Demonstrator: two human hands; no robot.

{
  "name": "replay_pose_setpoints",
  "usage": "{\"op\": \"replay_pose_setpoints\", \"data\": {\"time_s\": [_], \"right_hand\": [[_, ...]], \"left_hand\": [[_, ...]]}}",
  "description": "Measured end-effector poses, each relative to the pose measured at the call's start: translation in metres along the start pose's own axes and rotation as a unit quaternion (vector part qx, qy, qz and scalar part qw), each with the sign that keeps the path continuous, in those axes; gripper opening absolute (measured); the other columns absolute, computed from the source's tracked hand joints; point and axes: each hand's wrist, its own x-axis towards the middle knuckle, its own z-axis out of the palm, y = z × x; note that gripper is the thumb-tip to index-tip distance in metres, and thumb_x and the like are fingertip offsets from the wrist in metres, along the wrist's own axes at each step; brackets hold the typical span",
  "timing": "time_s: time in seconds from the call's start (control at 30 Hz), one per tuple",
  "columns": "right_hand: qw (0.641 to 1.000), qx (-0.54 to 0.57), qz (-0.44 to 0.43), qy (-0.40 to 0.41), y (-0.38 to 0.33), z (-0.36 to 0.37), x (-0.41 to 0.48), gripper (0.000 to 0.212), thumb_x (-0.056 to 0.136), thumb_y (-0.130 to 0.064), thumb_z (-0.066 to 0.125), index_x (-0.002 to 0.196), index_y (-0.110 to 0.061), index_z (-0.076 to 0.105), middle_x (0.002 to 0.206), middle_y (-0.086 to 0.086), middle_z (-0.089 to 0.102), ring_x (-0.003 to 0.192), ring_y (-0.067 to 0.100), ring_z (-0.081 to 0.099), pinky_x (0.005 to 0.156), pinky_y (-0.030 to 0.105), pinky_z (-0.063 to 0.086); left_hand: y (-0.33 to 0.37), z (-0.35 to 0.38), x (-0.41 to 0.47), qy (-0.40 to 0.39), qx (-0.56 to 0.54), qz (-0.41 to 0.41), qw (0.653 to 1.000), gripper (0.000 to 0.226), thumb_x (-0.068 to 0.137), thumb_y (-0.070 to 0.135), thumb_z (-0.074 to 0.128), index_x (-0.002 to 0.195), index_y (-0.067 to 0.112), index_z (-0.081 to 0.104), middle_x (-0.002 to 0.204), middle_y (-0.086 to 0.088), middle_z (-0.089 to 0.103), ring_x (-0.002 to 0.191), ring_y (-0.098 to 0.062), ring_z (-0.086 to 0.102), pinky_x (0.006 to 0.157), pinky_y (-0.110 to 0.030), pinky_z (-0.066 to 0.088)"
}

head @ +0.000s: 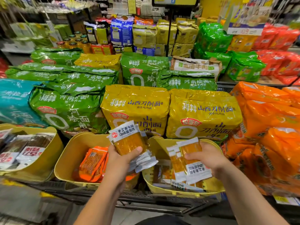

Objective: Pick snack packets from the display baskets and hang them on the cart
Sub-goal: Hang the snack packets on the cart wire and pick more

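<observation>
- Yellow with white ends, the left bunch (pixel 128 140) of snack packs sits in the left hand (pixel 120 161). The thumb presses across the front and the fingers curl round the back, so the bunch is squeezed tight.
- This bunch is up in the air, over the spot where the middle basket (pixel 73 156) meets the right basket (pixel 215 190).
- The right hand (pixel 209 158) grips the right bunch (pixel 192 161), which is spread out like a fan. The thumb lies on the front and the fingers wrap behind.
- The right bunch is just over the right basket, with its low ends dipping inside.
- Loose packs (pixel 162 174) of the same kind lie in the bottom of that basket.
- Orange packs (pixel 93 161) lie in the middle basket.
- Dark packs (pixel 32 148) with white labels fill the left basket (pixel 50 158).
- Big yellow bags (pixel 136 103) stand right behind the baskets, with green bags (pixel 68 104) to their left and orange bags (pixel 267 119) to their right.
- All three baskets sit on a black wire shelf (pixel 146 198).
</observation>
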Motion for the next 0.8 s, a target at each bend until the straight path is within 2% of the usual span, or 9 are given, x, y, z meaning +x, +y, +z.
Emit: {"op": "replay_pose_setpoints", "data": {"time_s": [0.13,0.2,0.27,0.33,0.4,0.5,0.57,0.7,0.8], "right_hand": [[0.993,-0.091,0.050,-0.048,0.003,0.046,0.029,0.026,0.080,-0.008,0.082,0.095,-0.024,0.067,0.095,-0.003,0.075,0.091,0.018,0.070,0.081,0.032,0.056],[0.988,-0.117,0.078,-0.069,0.005,0.078,0.047,0.022,0.083,-0.016,0.082,0.101,-0.018,0.070,0.102,0.003,0.073,0.096,0.021,0.066,0.084,0.032,0.054],[0.976,-0.185,0.100,-0.061,0.011,0.096,0.066,0.039,0.082,-0.025,0.084,0.114,-0.010,0.067,0.112,0.007,0.071,0.099,0.023,0.066,0.086,0.034,0.056],[0.966,-0.221,0.121,-0.053,0.019,0.097,0.072,0.044,0.081,-0.025,0.085,0.116,-0.007,0.064,0.115,0.006,0.070,0.099,0.023,0.067,0.084,0.032,0.056],[0.977,-0.153,0.143,-0.033,0.032,0.082,0.076,0.050,0.076,-0.027,0.087,0.119,-0.012,0.066,0.116,0.003,0.071,0.107,0.024,0.066,0.090,0.034,0.054],[0.980,-0.072,0.183,0.009,0.051,0.053,0.084,0.093,0.060,-0.030,0.096,0.141,-0.019,0.053,0.140,0.004,0.060,0.124,0.029,0.058,0.093,0.037,0.049],[0.968,-0.158,0.189,0.041,0.058,0.045,0.088,0.084,0.064,-0.027,0.094,0.138,-0.014,0.056,0.136,0.007,0.062,0.119,0.028,0.061,0.090,0.036,0.053],[0.929,-0.319,0.183,0.038,0.049,0.044,0.078,0.039,0.079,-0.033,0.083,0.107,-0.009,0.070,0.101,0.005,0.072,0.095,0.021,0.069,0.078,0.032,0.057],[0.901,-0.388,0.190,0.036,0.037,0.044,0.069,0.039,0.085,-0.036,0.079,0.107,-0.011,0.059,0.090,0.000,0.064,0.092,0.019,0.068,0.061,0.027,0.048]], "left_hand": [[0.005,-0.008,0.003,-0.006,-0.008,0.008,1.000,0.063,0.075,0.007,0.082,0.130,0.021,0.054,0.112,-0.011,0.075,0.095,-0.033,0.075,0.080,-0.049,0.059],[0.005,-0.010,0.003,-0.013,-0.018,-0.002,1.000,0.062,0.077,0.005,0.081,0.130,0.019,0.053,0.112,-0.013,0.075,0.094,-0.035,0.075,0.078,-0.049,0.059],[0.007,-0.012,0.001,-0.021,-0.022,-0.014,0.999,0.063,0.076,0.005,0.081,0.131,0.019,0.052,0.113,-0.014,0.075,0.095,-0.038,0.074,0.079,-0.051,0.058],[0.008,-0.015,0.001,-0.024,-0.021,-0.020,0.999,0.065,0.075,0.007,0.082,0.131,0.020,0.053,0.114,-0.015,0.074,0.096,-0.038,0.074,0.082,-0.054,0.058],[0.011,-0.018,0.003,-0.027,-0.023,-0.020,0.999,0.067,0.072,0.009,0.083,0.131,0.021,0.053,0.113,-0.015,0.074,0.096,-0.038,0.074,0.083,-0.056,0.058],[0.015,-0.018,0.006,-0.033,-0.027,-0.019,0.999,0.064,0.073,0.008,0.082,0.129,0.019,0.054,0.109,-0.014,0.076,0.093,-0.037,0.074,0.079,-0.052,0.059],[0.016,-0.015,0.006,-0.041,-0.034,-0.024,0.998,0.055,0.077,0.004,0.080,0.125,0.018,0.056,0.104,-0.013,0.077,0.089,-0.035,0.075,0.075,-0.049,0.059],[0.020,-0.006,0.006,-0.079,-0.026,-0.037,0.996,0.061,0.071,0.006,0.081,0.126,0.018,0.057,0.105,-0.013,0.077,0.090,-0.035,0.075,0.075,-0.047,0.057],[0.021,-0.004,0.007,-0.097,-0.010,-0.038,0.994,0.066,0.066,0.009,0.082,0.126,0.018,0.056,0.106,-0.013,0.077,0.094,-0.036,0.074,0.085,-0.053,0.057]]}}
